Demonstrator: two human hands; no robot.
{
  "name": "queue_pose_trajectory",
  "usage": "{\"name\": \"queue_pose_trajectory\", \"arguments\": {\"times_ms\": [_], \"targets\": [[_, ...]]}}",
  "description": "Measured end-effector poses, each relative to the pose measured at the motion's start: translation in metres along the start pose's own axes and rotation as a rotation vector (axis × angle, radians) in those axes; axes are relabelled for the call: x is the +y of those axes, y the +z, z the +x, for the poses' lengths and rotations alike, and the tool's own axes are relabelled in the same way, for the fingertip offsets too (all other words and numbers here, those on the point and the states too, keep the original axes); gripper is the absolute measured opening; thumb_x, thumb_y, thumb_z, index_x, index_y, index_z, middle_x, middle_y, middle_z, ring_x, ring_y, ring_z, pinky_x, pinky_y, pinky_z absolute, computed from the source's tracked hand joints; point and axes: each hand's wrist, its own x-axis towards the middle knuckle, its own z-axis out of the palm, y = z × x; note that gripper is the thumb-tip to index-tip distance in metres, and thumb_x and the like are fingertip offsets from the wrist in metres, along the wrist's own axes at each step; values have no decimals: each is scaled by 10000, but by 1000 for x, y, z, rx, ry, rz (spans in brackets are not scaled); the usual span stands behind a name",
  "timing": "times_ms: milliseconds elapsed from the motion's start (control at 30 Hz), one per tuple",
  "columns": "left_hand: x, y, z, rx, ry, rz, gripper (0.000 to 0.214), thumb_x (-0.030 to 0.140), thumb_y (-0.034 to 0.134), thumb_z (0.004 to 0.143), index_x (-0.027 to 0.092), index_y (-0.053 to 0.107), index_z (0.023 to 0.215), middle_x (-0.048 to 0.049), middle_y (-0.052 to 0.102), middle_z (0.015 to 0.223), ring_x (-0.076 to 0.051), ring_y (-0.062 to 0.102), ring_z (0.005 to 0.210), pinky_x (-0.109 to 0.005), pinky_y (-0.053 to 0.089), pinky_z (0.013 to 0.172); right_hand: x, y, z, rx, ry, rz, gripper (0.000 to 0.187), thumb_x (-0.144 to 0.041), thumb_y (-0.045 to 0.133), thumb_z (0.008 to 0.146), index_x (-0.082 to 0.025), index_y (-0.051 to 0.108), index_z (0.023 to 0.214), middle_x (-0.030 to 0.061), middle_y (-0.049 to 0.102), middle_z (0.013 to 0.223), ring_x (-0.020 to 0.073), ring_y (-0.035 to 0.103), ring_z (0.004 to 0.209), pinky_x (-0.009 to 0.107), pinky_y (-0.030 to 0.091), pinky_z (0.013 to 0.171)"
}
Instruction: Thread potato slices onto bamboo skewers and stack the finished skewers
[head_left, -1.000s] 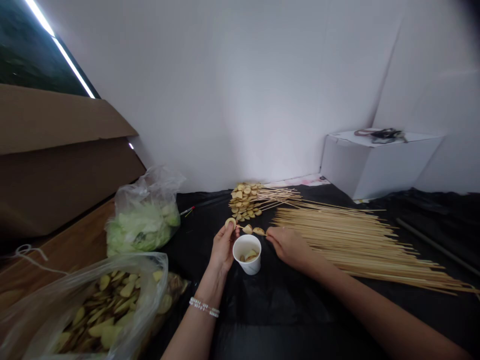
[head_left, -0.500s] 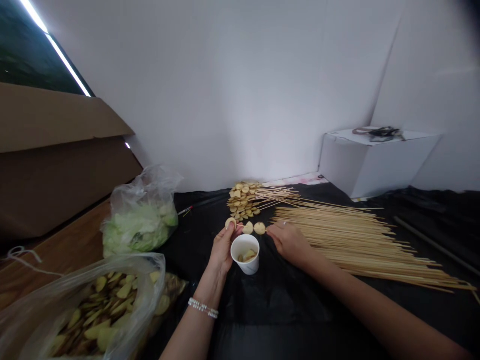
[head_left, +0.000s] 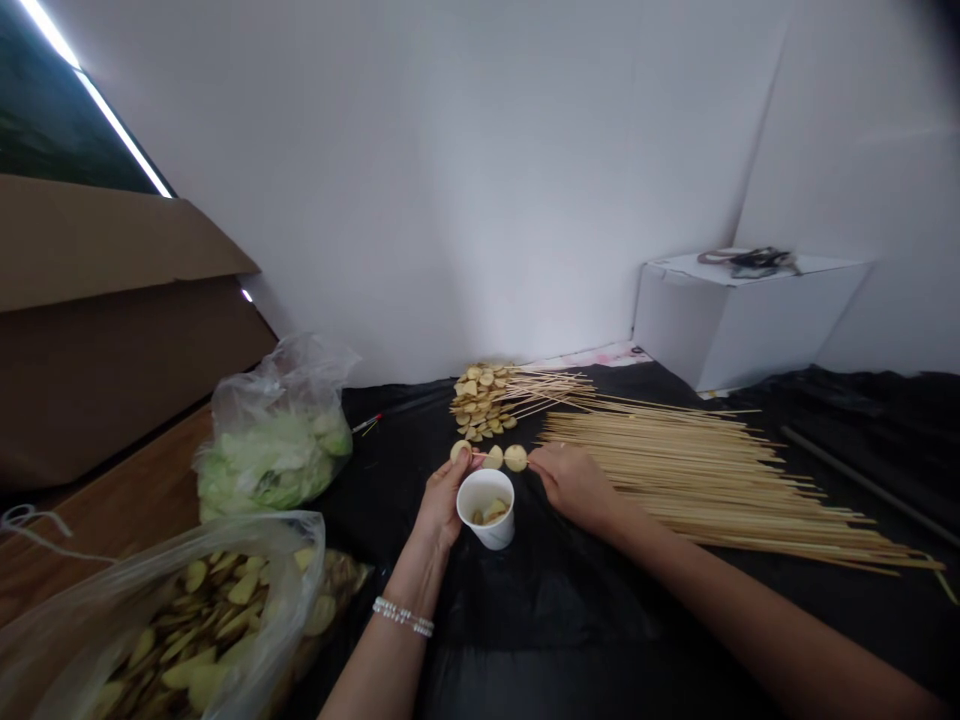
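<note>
Skewer (head_left: 504, 458) spans the space just beyond the white cup (head_left: 491, 535), with two potato slices (head_left: 516, 458) threaded along it. A second ago these showed more edge; now their flat faces turn to view — the skewer seems to have been rolled, its load unchanged. The left hand (head_left: 444, 497) pinches a third slice (head_left: 460, 450) at the left end, thumb against fingers; whether it is pierced, I cannot tell. The right hand (head_left: 574, 485) holds the shaft narrowly, just right of the threaded pair. Loose pieces (head_left: 491, 513) lie in the cup. Farther back rests a heap of loaded skewers (head_left: 480, 400), near many bare sticks (head_left: 697, 470); an open plastic bag (head_left: 289, 580) of slices stands leftward.
</note>
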Motion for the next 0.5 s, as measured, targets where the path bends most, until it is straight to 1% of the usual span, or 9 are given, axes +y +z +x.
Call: {"name": "queue_pose_trajectory", "arguments": {"times_ms": [67, 133, 200, 300, 367, 433, 500], "targets": [[0, 0, 1, 7, -12, -11, 209, 239, 770, 652, 94, 709, 791, -70, 712, 682, -119, 623, 548, -215, 497, 561, -1, 2, -2, 11, -96, -103, 239, -96, 392, 861, -152, 623, 838, 85, 625, 810, 185, 524, 793, 272, 343, 712], [-1, 0, 1, 10, -22, -17, 208, 234, 774, 646, 93, 708, 782, -66, 708, 670, -116, 618, 542, -212, 494, 557, -1, 3, -3, 17, -119, -124, 235, -76, 401, 846, -149, 624, 867, 90, 625, 830, 189, 524, 809, 274, 343, 720], [-1, 0, 1, 8, -24, -16, 219, 237, 782, 634, 88, 708, 778, -64, 705, 659, -117, 615, 537, -212, 491, 551, 0, 5, -1, 16, -51, -48, 222, -99, 407, 863, -158, 620, 842, 73, 632, 810, 172, 533, 775, 260, 343, 691], [-1, 1, 0, -12, 3, 7, 261, 250, 800, 605, 80, 709, 780, -68, 707, 667, -120, 615, 540, -215, 488, 551, 2, 7, 2, -41, 82, 133, 210, -157, 441, 880, -169, 606, 750, 30, 636, 724, 133, 538, 675, 232, 330, 617], [-1, 2, 0, -22, 18, 21, 281, 261, 811, 585, 74, 709, 769, -69, 707, 669, -120, 614, 540, -215, 485, 551, 3, 9, 3, -52, 101, 167, 204, -161, 460, 872, -170, 600, 724, 18, 635, 703, 124, 536, 654, 225, 322, 600], [-1, 1, 0, -10, 10, 23, 287, 267, 816, 574, 73, 708, 756, -66, 705, 658, -120, 611, 533, -215, 482, 544, 3, 12, 1, -5, 54, 88, 201, -136, 447, 867, -164, 607, 749, 35, 637, 729, 137, 537, 687, 234, 321, 617], [-1, 1, 1, 16, -6, 19, 284, 264, 818, 570, 78, 708, 754, -61, 703, 648, -118, 607, 525, -215, 478, 535, 1, 13, -2, 43, -41, -23, 210, -92, 427, 850, -155, 622, 806, 64, 639, 777, 157, 535, 748, 246, 321, 644]]}}
